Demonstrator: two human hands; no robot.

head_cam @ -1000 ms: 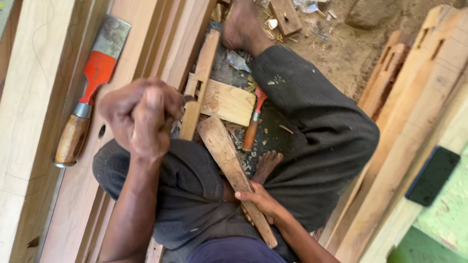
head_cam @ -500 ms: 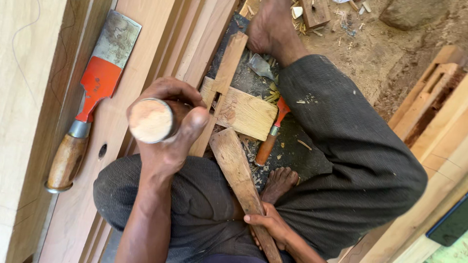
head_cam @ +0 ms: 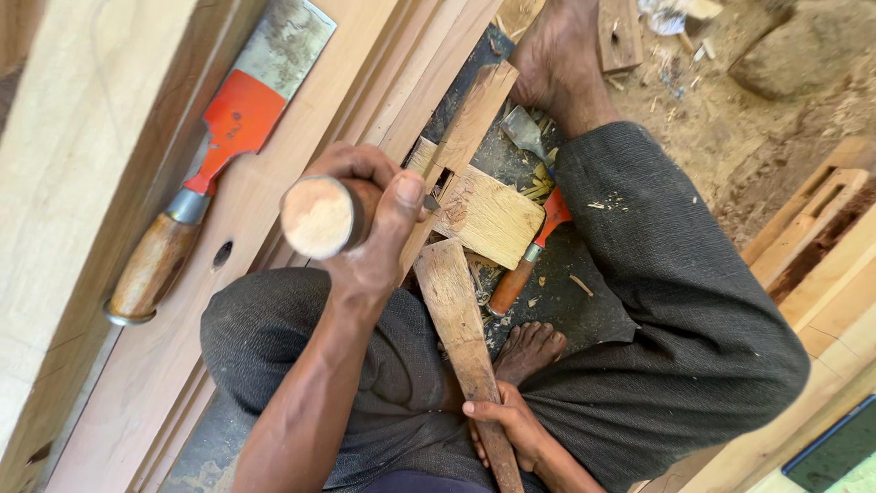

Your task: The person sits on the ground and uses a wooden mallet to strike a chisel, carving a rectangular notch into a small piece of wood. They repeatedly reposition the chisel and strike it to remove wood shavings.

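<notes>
chisel handle (head_cam: 318,216), round and wooden, seen end-on, was gripped in the left hand (head_cam: 370,228); the fingers (head_cam: 351,164) were closed around it and the thumb (head_cam: 401,205) lay along its side. the handle stood over the joint where a narrow wooden bar (head_cam: 470,119) met a flat wooden block (head_cam: 484,215), between the person's knees; the blade was hidden behind the hand.

right hand (head_cam: 506,424) was closed around the lower end of a mallet (head_cam: 456,319), a long worn piece of wood that ran up from the lap and ended just beside the block. its upper end lay near the left hand, apart from the chisel handle.

second chisel (head_cam: 529,246), with an orange collar and brown wooden handle, lay on the dark mat (head_cam: 566,301) just right of the block, its metal blade (head_cam: 525,132) pointing toward the person's foot (head_cam: 561,55). the other foot (head_cam: 529,351) rested bare beside the mallet. both legs were bent in dark grey trousers (head_cam: 684,301) dusted with wood chips.

large chisel (head_cam: 219,155), with a broad steel blade, orange shank and brown handle, lay on pale planks (head_cam: 109,128) at the left, well apart from both hands. a dark hole (head_cam: 222,254) showed in one plank near its handle.

further worked timber with cut slots (head_cam: 812,219) lay at the right edge, and the earth floor (head_cam: 721,119) beyond the foot was strewn with shavings.
</notes>
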